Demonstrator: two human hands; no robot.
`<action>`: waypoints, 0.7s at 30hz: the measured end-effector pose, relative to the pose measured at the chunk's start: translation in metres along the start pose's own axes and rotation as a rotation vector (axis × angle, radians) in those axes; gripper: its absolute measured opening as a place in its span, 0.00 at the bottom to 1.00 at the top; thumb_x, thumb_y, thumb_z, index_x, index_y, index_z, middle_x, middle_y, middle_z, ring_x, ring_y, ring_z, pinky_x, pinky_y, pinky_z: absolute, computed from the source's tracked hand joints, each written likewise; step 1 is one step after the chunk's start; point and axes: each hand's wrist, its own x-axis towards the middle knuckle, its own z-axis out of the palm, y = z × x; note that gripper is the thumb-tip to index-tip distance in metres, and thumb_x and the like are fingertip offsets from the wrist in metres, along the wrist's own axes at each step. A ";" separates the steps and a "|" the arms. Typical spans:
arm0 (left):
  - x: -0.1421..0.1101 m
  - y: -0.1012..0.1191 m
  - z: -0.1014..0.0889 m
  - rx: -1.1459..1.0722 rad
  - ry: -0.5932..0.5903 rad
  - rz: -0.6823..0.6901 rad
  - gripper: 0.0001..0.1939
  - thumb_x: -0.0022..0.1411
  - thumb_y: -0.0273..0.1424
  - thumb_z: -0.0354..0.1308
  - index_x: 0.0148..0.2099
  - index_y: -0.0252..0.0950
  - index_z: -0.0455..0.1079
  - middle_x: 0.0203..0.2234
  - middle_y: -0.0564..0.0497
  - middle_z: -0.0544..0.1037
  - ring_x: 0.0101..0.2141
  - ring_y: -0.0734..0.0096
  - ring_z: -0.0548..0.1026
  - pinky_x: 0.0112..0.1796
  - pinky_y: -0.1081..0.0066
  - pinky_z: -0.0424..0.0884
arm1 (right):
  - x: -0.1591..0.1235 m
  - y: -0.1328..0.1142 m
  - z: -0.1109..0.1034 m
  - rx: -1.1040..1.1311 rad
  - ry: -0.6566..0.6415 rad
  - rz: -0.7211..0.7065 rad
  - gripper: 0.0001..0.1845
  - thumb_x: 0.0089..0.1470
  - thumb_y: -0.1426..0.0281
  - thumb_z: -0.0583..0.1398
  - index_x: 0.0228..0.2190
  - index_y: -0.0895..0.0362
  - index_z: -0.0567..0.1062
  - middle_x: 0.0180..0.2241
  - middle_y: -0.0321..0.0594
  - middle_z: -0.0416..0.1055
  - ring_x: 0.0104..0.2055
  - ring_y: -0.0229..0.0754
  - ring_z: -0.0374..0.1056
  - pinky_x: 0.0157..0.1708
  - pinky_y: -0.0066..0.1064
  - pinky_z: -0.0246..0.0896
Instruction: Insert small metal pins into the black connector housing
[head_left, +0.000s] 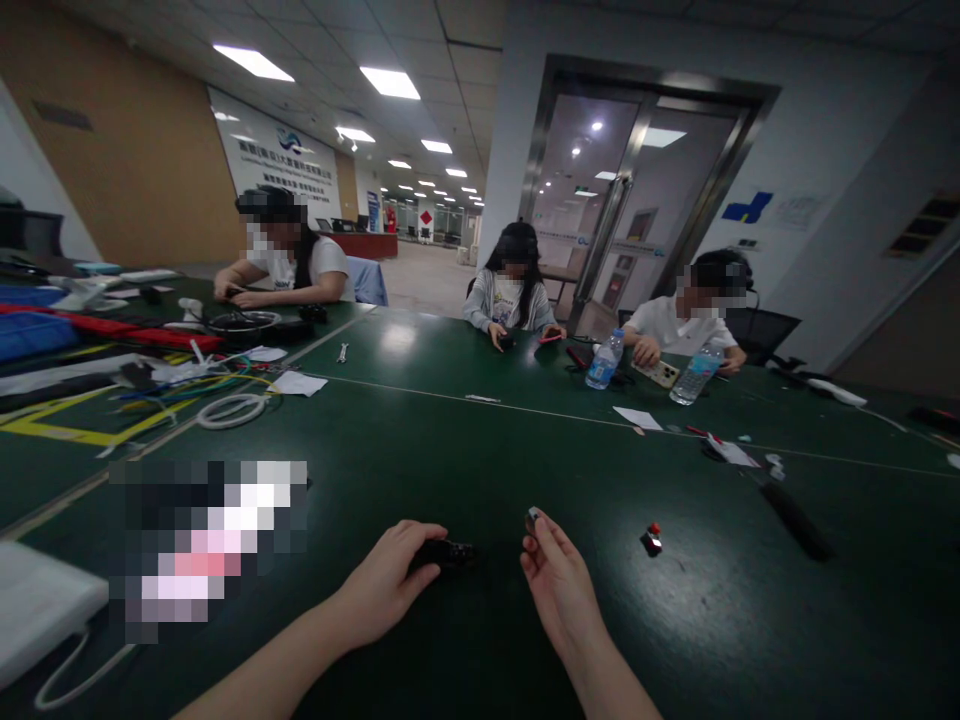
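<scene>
My left hand is closed round a small black object low over the green table; its kind is too dark to make out. To the right, my right hand pinches a small silver-grey piece between thumb and fingertips, held up and apart from the black object. The other fingers of that hand curl inward. A small red and silver item lies on the table to the right of my right hand.
A pixelated device and a white box with a cable lie at left. Beyond are coiled white cable, a wrench, paper and two water bottles. Three people sit across the table. A long black object lies right.
</scene>
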 end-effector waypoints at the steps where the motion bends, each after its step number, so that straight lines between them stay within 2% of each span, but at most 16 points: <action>1: 0.000 -0.001 0.000 0.001 0.001 -0.001 0.17 0.59 0.33 0.50 0.52 0.44 0.60 0.47 0.51 0.67 0.47 0.64 0.64 0.48 0.62 0.61 | 0.001 0.000 -0.001 -0.008 -0.004 -0.002 0.16 0.40 0.64 0.65 0.35 0.52 0.73 0.33 0.34 0.70 0.30 0.33 0.65 0.28 0.24 0.62; 7: 0.000 -0.005 0.003 -0.005 0.012 0.007 0.18 0.57 0.33 0.52 0.52 0.44 0.60 0.47 0.51 0.67 0.47 0.63 0.65 0.48 0.62 0.61 | 0.002 0.001 -0.003 -0.044 -0.006 -0.016 0.17 0.40 0.63 0.64 0.36 0.51 0.73 0.33 0.35 0.71 0.30 0.35 0.65 0.28 0.27 0.63; 21: 0.001 -0.011 0.007 0.016 0.026 0.019 0.21 0.55 0.34 0.54 0.52 0.44 0.60 0.48 0.52 0.67 0.49 0.62 0.63 0.50 0.59 0.59 | -0.006 -0.005 0.005 -0.021 0.003 0.004 0.18 0.37 0.65 0.66 0.35 0.52 0.73 0.32 0.34 0.71 0.29 0.34 0.65 0.28 0.26 0.62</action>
